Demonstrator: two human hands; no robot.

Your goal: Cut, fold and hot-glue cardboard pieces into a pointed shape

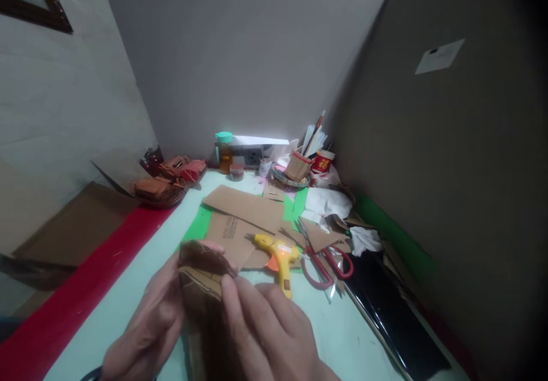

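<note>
Low in the view, a folded brown cardboard piece stands between my two hands, its open top edge facing me. My left hand wraps around its left side, with fingertips behind the upper edge. Thumb and fingers of my right hand pinch the top right corner of the cardboard. Just beyond my right hand lies a yellow hot glue gun, its nozzle pointing left. Beside it on the right rest scissors with red handles, blades pointing away. The lower part of the cardboard is partly hidden by my right hand.
Flat cardboard sheets lie mid-table over green paper. At the back stand a teal-lidded bottle, a small jar and a holder with sticks. A black glossy panel lies right; brown bundles sit left.
</note>
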